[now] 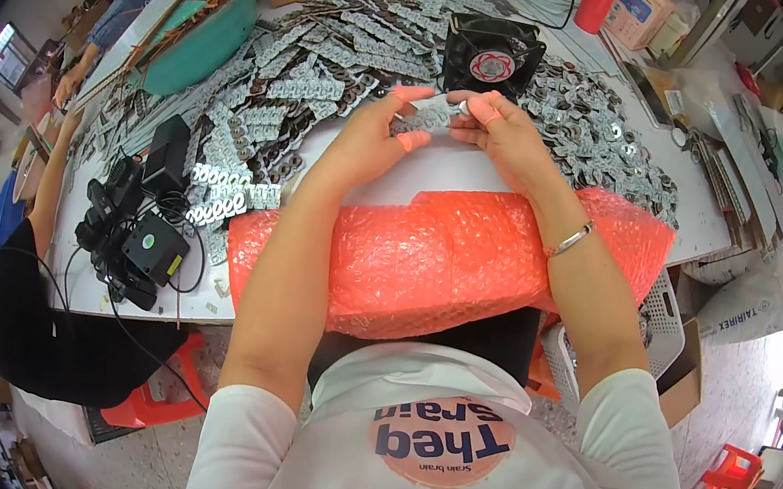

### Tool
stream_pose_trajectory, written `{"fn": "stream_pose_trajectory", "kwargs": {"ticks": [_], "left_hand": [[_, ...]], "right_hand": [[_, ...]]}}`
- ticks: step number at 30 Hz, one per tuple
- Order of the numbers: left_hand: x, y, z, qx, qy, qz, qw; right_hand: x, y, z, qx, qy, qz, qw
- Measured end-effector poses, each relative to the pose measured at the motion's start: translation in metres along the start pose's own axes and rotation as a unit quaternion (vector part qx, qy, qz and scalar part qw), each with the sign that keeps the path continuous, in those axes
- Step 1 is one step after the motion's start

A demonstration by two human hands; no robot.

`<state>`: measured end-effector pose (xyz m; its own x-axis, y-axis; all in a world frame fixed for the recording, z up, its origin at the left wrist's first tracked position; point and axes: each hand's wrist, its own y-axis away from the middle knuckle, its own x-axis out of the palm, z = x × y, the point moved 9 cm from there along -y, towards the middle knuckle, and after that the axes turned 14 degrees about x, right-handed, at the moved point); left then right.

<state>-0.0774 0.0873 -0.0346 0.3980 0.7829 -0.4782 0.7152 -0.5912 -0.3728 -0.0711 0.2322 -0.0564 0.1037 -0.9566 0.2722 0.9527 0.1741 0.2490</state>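
Observation:
My left hand (373, 140) curls around one end of a silvery strip of small metal parts (425, 118), its thumb and forefinger on either side. Close by, my right hand (507, 141) is closed, its fingertips pinching a small silvery piece (462, 107) at the strip's other end. Pinkish covers sit on several fingertips of both hands. My forearms lie across a sheet of red bubble wrap (439, 256) at the table's front edge. Just beyond my hands stands a black square fan (493, 55).
Heaps of metal strips (306, 65) spread left, loose round parts (586, 122) right. Black power adapters with cables (142, 222) lie front left, near a teal basin (203, 37). A white basket (662, 330) stands beside my right side. Two other people sit at the left.

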Motion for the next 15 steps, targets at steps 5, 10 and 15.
{"fn": "stream_pose_trajectory", "kwargs": {"ticks": [5,10,15], "left_hand": [[-0.003,-0.002,-0.007,0.017,0.023,-0.046,0.999],[0.006,0.006,0.004,-0.039,0.039,-0.008,0.998],[0.006,0.009,0.003,-0.103,0.025,0.026,0.994]], "right_hand": [[-0.008,0.008,0.010,-0.065,0.159,-0.061,0.983],[0.009,0.016,0.014,-0.061,0.213,-0.027,0.975],[0.015,0.016,0.012,-0.035,0.231,-0.007,0.972]]}}
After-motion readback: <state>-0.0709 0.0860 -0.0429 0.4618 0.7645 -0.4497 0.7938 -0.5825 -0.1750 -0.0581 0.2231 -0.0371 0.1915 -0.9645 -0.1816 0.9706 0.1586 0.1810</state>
